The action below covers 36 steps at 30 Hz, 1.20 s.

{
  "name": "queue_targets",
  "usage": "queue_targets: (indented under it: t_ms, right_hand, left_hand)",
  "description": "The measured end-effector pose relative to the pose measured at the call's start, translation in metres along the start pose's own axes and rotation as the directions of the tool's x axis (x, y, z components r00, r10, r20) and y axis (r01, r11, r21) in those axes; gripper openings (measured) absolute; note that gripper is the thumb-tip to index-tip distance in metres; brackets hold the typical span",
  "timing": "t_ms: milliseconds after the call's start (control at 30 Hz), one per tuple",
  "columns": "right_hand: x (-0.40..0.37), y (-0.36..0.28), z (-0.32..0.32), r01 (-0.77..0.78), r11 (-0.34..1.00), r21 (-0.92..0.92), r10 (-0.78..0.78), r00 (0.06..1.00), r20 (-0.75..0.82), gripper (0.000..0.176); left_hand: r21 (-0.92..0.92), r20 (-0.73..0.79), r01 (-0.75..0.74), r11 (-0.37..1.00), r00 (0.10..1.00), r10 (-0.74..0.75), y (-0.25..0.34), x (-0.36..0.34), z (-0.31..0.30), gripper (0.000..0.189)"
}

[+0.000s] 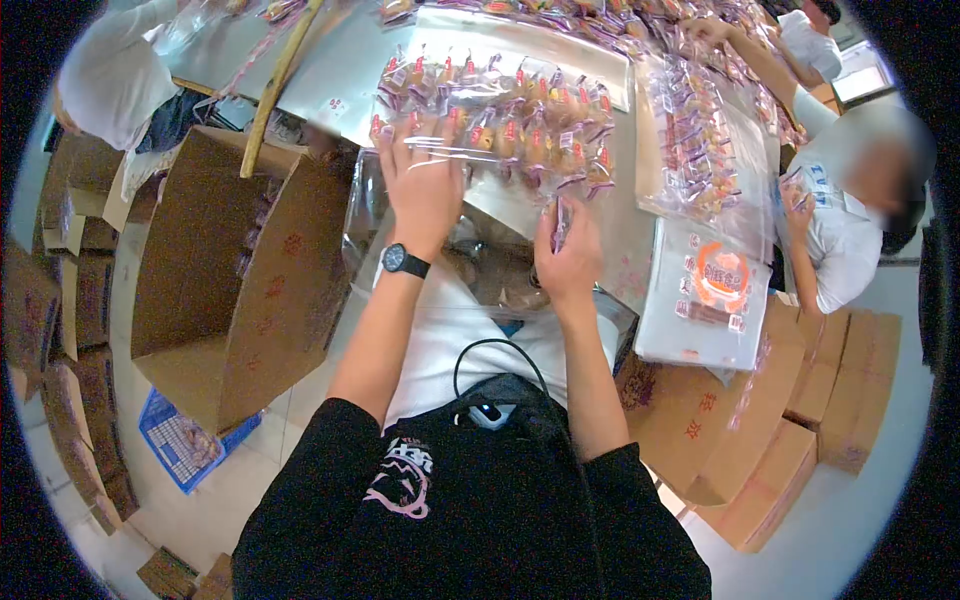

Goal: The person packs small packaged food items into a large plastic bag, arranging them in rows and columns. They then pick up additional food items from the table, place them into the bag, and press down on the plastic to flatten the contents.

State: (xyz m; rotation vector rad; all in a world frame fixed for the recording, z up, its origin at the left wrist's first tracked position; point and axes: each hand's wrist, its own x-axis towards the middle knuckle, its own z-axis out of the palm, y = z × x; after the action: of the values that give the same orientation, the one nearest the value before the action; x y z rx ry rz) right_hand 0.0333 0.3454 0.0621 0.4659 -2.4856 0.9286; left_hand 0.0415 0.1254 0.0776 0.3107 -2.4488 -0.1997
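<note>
Rows of small wrapped snacks [540, 125], in clear packets with red labels and purple edges, lie on the metal table in front of me. My left hand [425, 185] rests at the near left of these rows, fingers stretched out over the packets. Shiny clear plastic [365, 215] shows around this hand and hangs at the table's near edge. My right hand [572, 250] is closed on one wrapped snack packet [562, 222], held upright just below the near right corner of the rows.
Flat printed plastic bags [705, 290] are stacked at the right, below another filled bag [690, 140]. A large open carton [240, 270] stands at the left, near a blue basket [190, 440]. A co-worker [850, 200] is at the right, and cartons [770, 480] stand below.
</note>
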Motion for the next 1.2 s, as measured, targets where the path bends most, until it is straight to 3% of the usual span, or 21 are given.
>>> queue_targets:
  t_ms: [200, 300, 367, 500, 600, 700, 800, 900, 1133, 1167, 1200]
  right_hand:
    - [0.002, -0.009, 0.005, -0.045, 0.999, 0.011, 0.045, 0.999, 0.015, 0.045]
    - [0.002, -0.012, 0.002, -0.135, 0.990, 0.043, 0.131, 0.987, 0.097, 0.049]
    - [-0.001, -0.013, 0.005, -0.078, 0.997, 0.022, 0.077, 0.995, 0.061, 0.052]
    - [-0.002, -0.013, 0.013, -0.001, 0.998, 0.066, -0.003, 0.998, 0.059, 0.058]
    - [-0.003, -0.014, 0.015, 0.028, 0.996, 0.086, -0.034, 0.997, 0.068, 0.063]
    - [0.000, -0.016, 0.014, 0.028, 0.998, 0.062, -0.033, 0.997, 0.071, 0.055]
    - [-0.003, -0.012, 0.017, -0.049, 0.998, 0.037, 0.044, 0.991, 0.129, 0.065]
    - [-0.004, -0.010, 0.020, 0.000, 1.000, 0.031, -0.002, 0.998, 0.064, 0.068]
    - [0.002, -0.008, 0.026, 0.062, 0.998, -0.003, -0.062, 0.992, 0.111, 0.066]
    - [0.003, -0.005, 0.026, 0.047, 0.999, 0.022, -0.050, 0.991, 0.123, 0.064]
    - [0.003, -0.002, 0.025, 0.033, 0.998, 0.045, -0.039, 0.989, 0.141, 0.063]
  left_hand:
    - [-0.034, -0.003, -0.017, 0.999, 1.000, 0.017, -0.006, 0.000, -0.004, 0.050]
    - [-0.053, -0.007, -0.030, 0.998, 1.000, 0.029, -0.009, 0.002, -0.003, 0.056]
    - [-0.005, 0.039, -0.094, 0.996, 0.995, 0.094, -0.013, 0.004, -0.001, 0.066]
    - [-0.086, 0.140, -0.213, 0.973, 0.964, 0.224, -0.001, 0.010, -0.023, 0.080]
    - [-0.079, 0.084, -0.179, 0.981, 0.979, 0.186, -0.005, 0.009, -0.012, 0.066]
    - [-0.081, 0.009, -0.150, 0.985, 0.988, 0.151, -0.005, 0.009, -0.004, 0.058]
    - [-0.097, -0.049, -0.126, 0.987, 0.991, 0.122, -0.002, 0.006, 0.003, 0.051]
    - [-0.072, -0.078, -0.083, 0.994, 0.994, 0.078, 0.005, 0.007, 0.007, 0.048]
    - [0.094, 0.100, -0.123, 0.988, 0.988, 0.114, 0.017, 0.003, -0.012, 0.054]
    - [0.017, 0.182, -0.074, 0.997, 0.981, 0.070, 0.018, 0.003, -0.017, 0.059]
    - [0.007, 0.130, -0.097, 0.995, 0.987, 0.095, 0.016, 0.002, -0.014, 0.055]
